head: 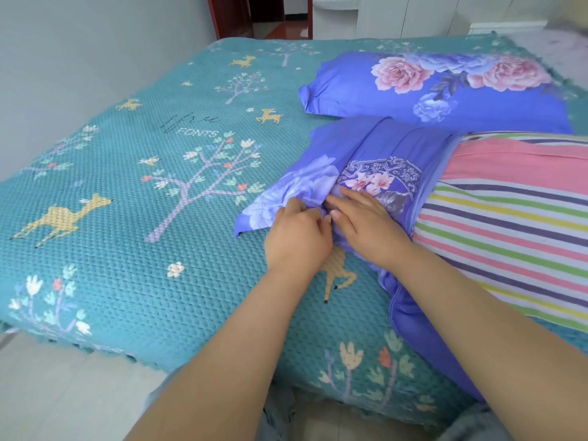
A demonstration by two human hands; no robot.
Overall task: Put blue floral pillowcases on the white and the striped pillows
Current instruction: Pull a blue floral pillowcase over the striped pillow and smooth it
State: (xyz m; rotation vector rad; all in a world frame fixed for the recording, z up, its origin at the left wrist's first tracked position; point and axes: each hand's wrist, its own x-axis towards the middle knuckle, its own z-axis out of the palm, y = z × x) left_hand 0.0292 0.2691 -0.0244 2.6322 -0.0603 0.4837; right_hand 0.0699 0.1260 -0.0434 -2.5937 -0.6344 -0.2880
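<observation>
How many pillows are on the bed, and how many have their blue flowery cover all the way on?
Pillows fully inside a blue floral pillowcase: 1, the covered pillow at the back.
Pillows only partly covered: 1, the striped pillow, with the second pillowcase bunched over its end, where the left hand and right hand work.
Total pillows: 2.

You can read one printed word, "FONTS", in pale capitals on the teal bedspread point(133, 173), left of the pillows. Just above it sits a line of dark cursive script, too loose for you to make out.
</observation>
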